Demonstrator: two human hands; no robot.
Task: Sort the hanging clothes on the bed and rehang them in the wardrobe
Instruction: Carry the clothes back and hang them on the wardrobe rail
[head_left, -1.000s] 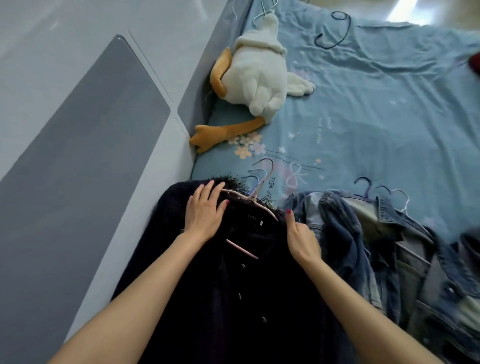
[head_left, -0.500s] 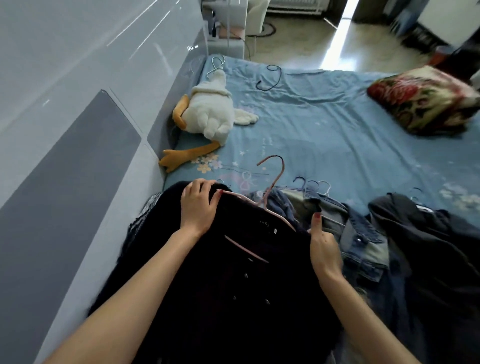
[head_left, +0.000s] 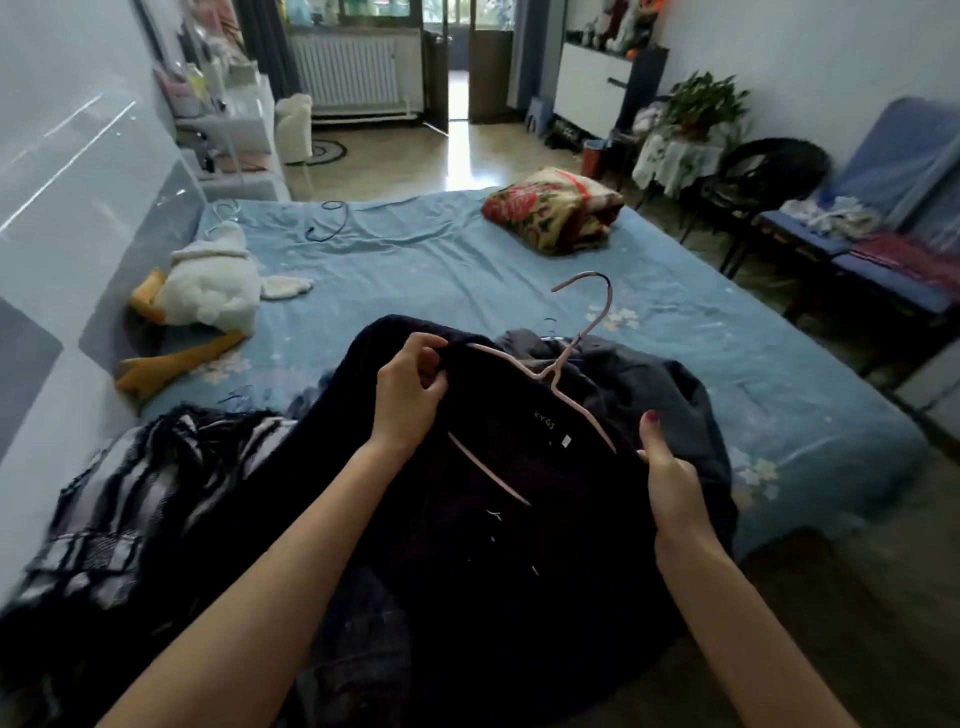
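A dark navy knit garment (head_left: 519, 545) on a pink wire hanger (head_left: 582, 338) is lifted off the blue bed (head_left: 441, 270). My left hand (head_left: 405, 395) grips its left shoulder, fingers curled into the fabric. My right hand (head_left: 670, 478) grips the right shoulder at the hanger's end, thumb up. Behind it lies a dark grey garment (head_left: 649, 374). A black-and-white striped garment (head_left: 130, 493) lies at the left. The wardrobe is not in view.
A white plush duck (head_left: 208, 296) lies by the glossy headboard wall (head_left: 78, 171). Loose hangers (head_left: 327, 223) rest at the bed's far end, with a folded floral blanket (head_left: 550, 208). Chairs (head_left: 841, 249) and a plant table (head_left: 680, 156) stand at the right.
My head has risen, so the room beyond the bed shows. Both hands have closed on the dark garment's shoulders and lifted it; the denim jackets have dropped out of sight.
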